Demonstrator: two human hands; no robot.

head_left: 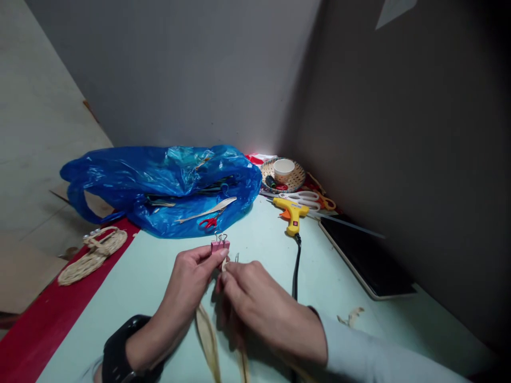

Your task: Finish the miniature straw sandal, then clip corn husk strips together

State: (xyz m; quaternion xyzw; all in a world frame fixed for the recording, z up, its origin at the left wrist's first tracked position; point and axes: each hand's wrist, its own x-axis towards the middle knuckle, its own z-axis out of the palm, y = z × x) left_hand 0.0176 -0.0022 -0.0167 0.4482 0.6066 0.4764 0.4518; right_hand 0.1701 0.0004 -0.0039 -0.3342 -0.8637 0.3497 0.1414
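Note:
My left hand (199, 266) is closed, its thumb and fingers pressed on a pink binder clip (219, 245) whose wire handles point up. Close beside it, my right hand (249, 290) pinches a pale dried plant-fibre strip (224, 264) just below the clip. Whether the clip bites on the strip is hidden by my fingers. A wide, flat dried strip (207, 340) hangs below my hands towards the near edge, and a narrower one (242, 364) runs beside it. A small wire piece (237, 257) shows behind my right fingers.
Beyond my hands lies a blue plastic bag (159, 175) with red scissors (208, 223) on it. To the right are a yellow glue gun (293, 213) with a black cord, white-handled scissors (305, 198), a woven basket (296, 178) and a dark tablet (363, 260). A woven slipper (91, 258) sits left.

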